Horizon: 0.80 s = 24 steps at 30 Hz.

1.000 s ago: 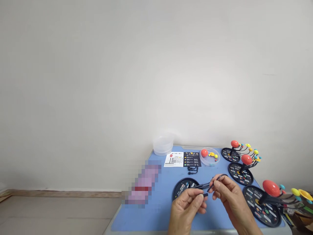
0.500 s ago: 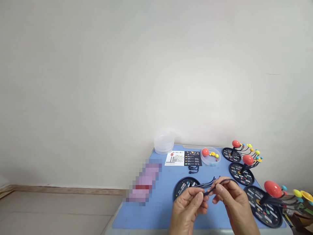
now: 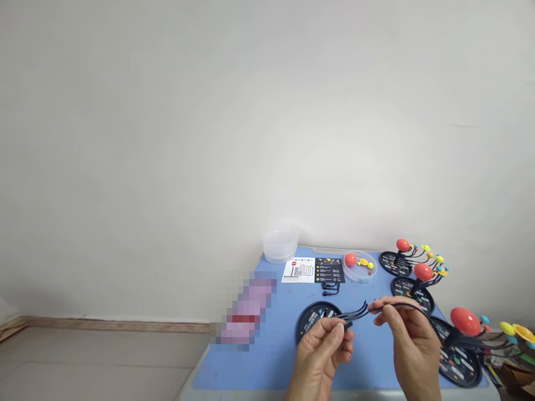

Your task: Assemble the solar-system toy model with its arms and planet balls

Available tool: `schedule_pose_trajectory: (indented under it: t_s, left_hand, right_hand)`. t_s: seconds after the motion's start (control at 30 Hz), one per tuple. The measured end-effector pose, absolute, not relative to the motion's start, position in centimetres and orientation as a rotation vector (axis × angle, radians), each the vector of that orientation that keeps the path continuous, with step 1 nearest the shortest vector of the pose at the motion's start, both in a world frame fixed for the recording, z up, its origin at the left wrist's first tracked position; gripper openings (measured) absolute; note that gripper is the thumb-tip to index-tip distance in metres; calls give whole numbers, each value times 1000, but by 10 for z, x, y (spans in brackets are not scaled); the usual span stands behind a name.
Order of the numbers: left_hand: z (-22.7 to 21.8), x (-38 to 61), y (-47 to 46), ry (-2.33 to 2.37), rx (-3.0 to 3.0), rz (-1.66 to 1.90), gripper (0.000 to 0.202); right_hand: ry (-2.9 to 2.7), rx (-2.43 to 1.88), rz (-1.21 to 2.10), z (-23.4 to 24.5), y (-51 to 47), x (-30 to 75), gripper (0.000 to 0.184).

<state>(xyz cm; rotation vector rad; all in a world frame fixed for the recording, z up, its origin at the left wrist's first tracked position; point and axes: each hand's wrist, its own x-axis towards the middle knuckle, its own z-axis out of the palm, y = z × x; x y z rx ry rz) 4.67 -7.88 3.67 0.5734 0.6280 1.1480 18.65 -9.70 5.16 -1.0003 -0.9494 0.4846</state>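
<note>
My left hand (image 3: pixel 324 353) is closed in a pinch on a small dark piece (image 3: pixel 349 324), most of it hidden by the fingers. Between thumb and fingers, my right hand (image 3: pixel 407 340) grips a thin curved black rod (image 3: pixel 403 304) that arches back over the knuckles. Behind the left hand lies a round black base (image 3: pixel 318 310) with printed markings, and several thin black rods (image 3: pixel 355 311) reach from it towards the right hand. Whether these touch the held pieces I cannot tell.
A few short black rods (image 3: pixel 331 288) lie below the instruction sheet (image 3: pixel 298 270). Coloured balls sit in a clear round dish (image 3: pixel 360 277). Three planet models (image 3: pixel 422 273) line the right side. A clear tub (image 3: pixel 280 246) stands at the back left of the blue table (image 3: pixel 251 370).
My right hand has moved right, away from my left hand, with the curved rod. A gap now shows between the two hands' pieces. The left hand has barely moved.
</note>
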Motion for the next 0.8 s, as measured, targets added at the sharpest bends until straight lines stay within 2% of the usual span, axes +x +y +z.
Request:
schedule_pose_trajectory:
  t_s: [0.1, 0.4, 0.6, 0.8]
  left_hand:
    - [39, 47, -79, 624, 564, 1138, 39]
    - [42, 49, -80, 609, 578, 1168, 38]
    - [44, 49, -80, 618, 588, 1185, 39]
    - [42, 50, -81, 632, 580, 1205, 40]
  right_hand:
    - [-891, -1026, 463, 49, -93, 188, 18]
    - [-811, -926, 821, 33, -94, 170, 24]
    - [-791, -917, 862, 34, -94, 162, 28]
    - [-819, -928, 837, 26, -94, 163, 25]
